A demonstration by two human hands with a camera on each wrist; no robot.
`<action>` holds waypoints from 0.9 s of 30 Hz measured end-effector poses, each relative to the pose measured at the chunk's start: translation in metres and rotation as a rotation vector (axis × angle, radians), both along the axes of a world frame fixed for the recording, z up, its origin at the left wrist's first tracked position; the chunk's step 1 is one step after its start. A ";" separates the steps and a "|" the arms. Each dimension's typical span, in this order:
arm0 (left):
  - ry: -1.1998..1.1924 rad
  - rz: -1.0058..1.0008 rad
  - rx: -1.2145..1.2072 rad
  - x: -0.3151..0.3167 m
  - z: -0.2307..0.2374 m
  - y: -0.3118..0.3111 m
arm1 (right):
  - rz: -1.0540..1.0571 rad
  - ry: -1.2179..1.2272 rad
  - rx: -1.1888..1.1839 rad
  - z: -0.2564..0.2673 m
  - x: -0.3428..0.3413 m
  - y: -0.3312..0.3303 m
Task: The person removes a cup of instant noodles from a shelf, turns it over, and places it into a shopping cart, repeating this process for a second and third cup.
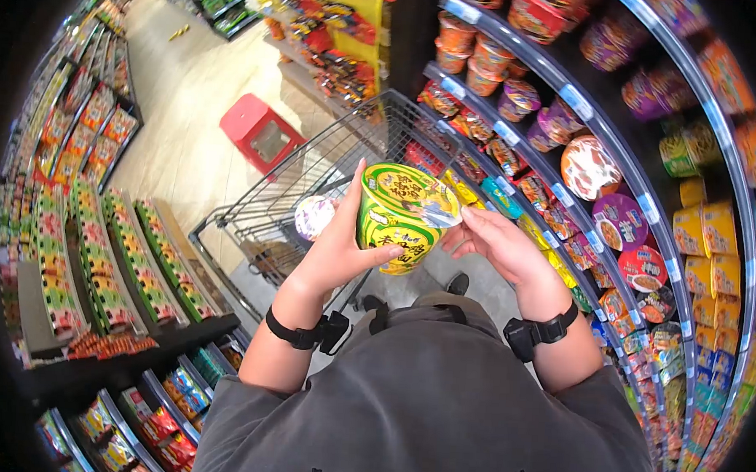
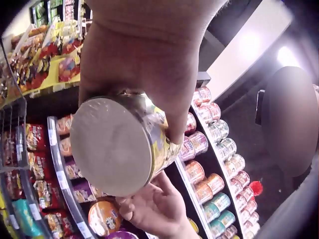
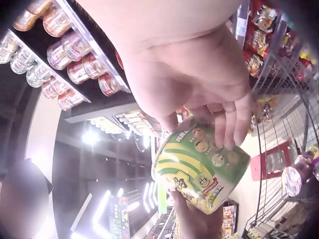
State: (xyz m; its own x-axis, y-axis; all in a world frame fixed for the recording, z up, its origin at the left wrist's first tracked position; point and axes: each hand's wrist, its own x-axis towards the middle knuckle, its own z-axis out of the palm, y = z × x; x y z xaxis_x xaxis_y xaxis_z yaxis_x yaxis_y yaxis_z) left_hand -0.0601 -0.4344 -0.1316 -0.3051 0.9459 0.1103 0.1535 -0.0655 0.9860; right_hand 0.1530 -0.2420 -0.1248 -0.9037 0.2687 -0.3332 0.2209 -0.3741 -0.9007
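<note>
A green and yellow noodle cup is held up in front of the torso, lid tilted toward the head view. My left hand grips its left side, thumb across the front. At its right edge, my right hand touches the rim with slightly bent fingers. The left wrist view shows the pale round base of the cup under my left hand. In the right wrist view, the fingers of my right hand lie against the green side of the cup.
A wire shopping cart stands ahead, with a white and purple cup in it. Beyond it is a red stool-like box on the floor. Shelves of noodle cups and packets curve along the right; more shelving stands left.
</note>
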 end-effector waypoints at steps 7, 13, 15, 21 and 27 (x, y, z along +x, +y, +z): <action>0.063 -0.120 0.024 0.066 0.024 0.117 | -0.174 0.063 0.104 0.030 0.099 0.058; 0.268 -0.185 0.113 0.139 0.049 0.216 | -0.309 0.240 0.282 0.037 0.193 0.115; 0.291 -0.205 0.173 0.164 0.055 0.247 | -0.369 0.272 0.301 0.051 0.219 0.125; 0.548 -0.210 0.335 0.227 0.081 0.318 | -0.472 0.375 0.414 0.067 0.287 0.159; 0.301 -0.245 0.304 0.273 0.095 0.375 | -0.618 0.461 0.510 0.080 0.315 0.181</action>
State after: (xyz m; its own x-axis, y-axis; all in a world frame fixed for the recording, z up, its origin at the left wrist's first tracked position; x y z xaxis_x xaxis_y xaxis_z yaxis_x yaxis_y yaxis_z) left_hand 0.2130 -0.0599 -0.0362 0.0102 0.8973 0.4414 0.3724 -0.4131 0.8311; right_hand 0.4682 -0.0610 -0.0451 -0.5647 0.7627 0.3151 -0.3072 0.1601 -0.9381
